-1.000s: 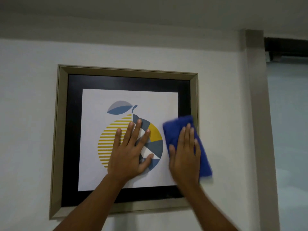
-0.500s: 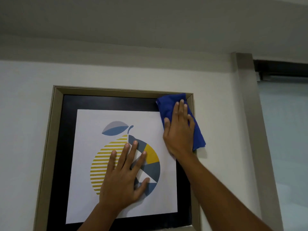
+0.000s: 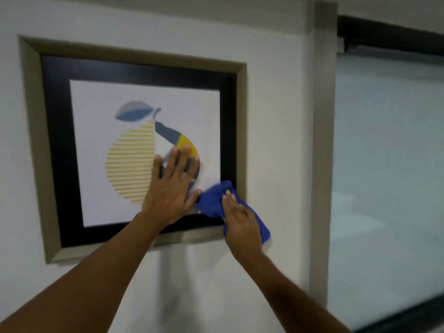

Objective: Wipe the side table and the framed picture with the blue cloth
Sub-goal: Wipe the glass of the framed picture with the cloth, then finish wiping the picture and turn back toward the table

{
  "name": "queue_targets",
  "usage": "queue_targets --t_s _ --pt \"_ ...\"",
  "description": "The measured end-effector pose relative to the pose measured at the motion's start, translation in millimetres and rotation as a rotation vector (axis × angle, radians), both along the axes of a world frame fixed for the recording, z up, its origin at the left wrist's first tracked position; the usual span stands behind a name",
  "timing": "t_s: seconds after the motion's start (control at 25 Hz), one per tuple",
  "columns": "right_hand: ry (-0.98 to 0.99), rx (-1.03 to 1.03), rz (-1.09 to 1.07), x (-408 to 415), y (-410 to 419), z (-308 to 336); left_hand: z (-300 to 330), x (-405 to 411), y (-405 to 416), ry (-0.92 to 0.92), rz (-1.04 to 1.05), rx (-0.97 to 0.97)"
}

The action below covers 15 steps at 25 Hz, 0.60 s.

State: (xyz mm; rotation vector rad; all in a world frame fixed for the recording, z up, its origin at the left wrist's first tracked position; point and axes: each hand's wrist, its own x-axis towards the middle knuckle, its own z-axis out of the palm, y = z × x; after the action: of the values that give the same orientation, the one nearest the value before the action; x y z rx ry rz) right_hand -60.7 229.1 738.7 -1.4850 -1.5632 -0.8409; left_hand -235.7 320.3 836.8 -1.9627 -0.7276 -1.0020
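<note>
The framed picture (image 3: 57,150) hangs on a white wall: beige frame, black mat, a print of a yellow and blue fruit. My left hand (image 3: 171,186) lies flat on the glass over the fruit, fingers spread, holding nothing. My right hand (image 3: 241,223) presses the blue cloth (image 3: 212,200) against the frame's lower right corner, with the cloth bunched under the palm and fingers. The side table is out of sight.
A beige vertical trim strip (image 3: 322,140) runs down the wall right of the picture. Beyond it is a large frosted glass panel (image 3: 389,176) with a dark rail (image 3: 384,42) above. The view is motion-blurred.
My right hand has swept the blue cloth down from the frame's upper right corner to its lower right corner. My left hand stays flat on the glass. The camera has tilted.
</note>
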Motion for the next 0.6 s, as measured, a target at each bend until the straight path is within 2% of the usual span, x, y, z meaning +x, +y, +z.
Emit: queue_targets --t_s 0.12,0.24,0.48,0.6 --pt "-0.027 -0.068 0.003 32.5 -31.3 -19.9 -61.3 44.4 -21.9 0.132 -0.124 -0.018" --pt "-0.018 -0.19 -0.047 77.2 -84.9 -78.7 -128.7 90.5 -48.6 0.269 -0.233 -0.128" --pt "0.131 -0.599 -0.231 155.1 -230.5 -224.4 -308.8 189.5 -136.4 0.598 -0.469 -0.382" --pt "0.197 -0.797 -0.285 184.8 -293.0 -327.7 -426.4 232.2 -191.5 0.704 -0.592 -0.594"
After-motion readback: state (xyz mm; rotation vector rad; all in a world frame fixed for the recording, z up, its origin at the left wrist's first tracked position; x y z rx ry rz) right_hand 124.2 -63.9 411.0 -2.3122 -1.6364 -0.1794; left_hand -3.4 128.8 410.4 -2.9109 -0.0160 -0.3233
